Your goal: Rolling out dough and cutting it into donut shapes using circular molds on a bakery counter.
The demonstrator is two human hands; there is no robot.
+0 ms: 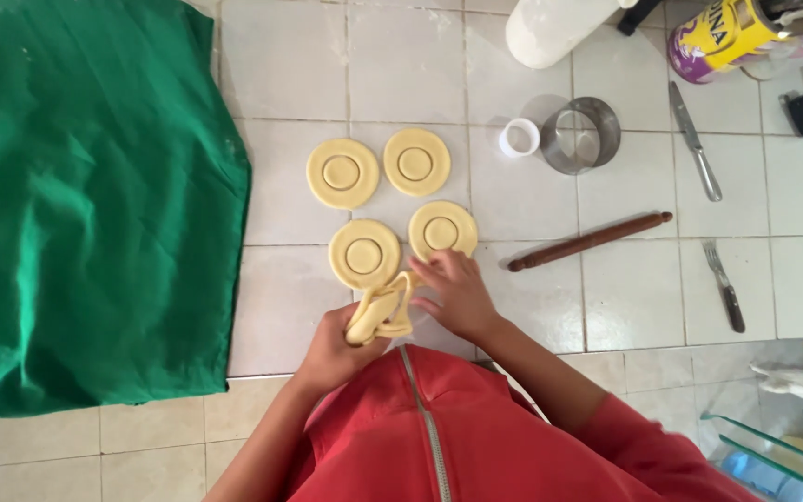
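Your left hand (332, 349) gripped the dough scraps (380, 311) near the worktop's (634, 288) front edge, clear of the 4 dough discs (364, 254); your right hand (457, 293), fingers spread, rested beside them.

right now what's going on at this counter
A person in a red top is working dough on a tiled counter. The left hand grips a bunch of dough scraps, and the right hand touches it beside the nearest of four cut dough rounds. A rolling pin, metal ring cutter, knife and fork lie to the right, and a green cloth to the left.
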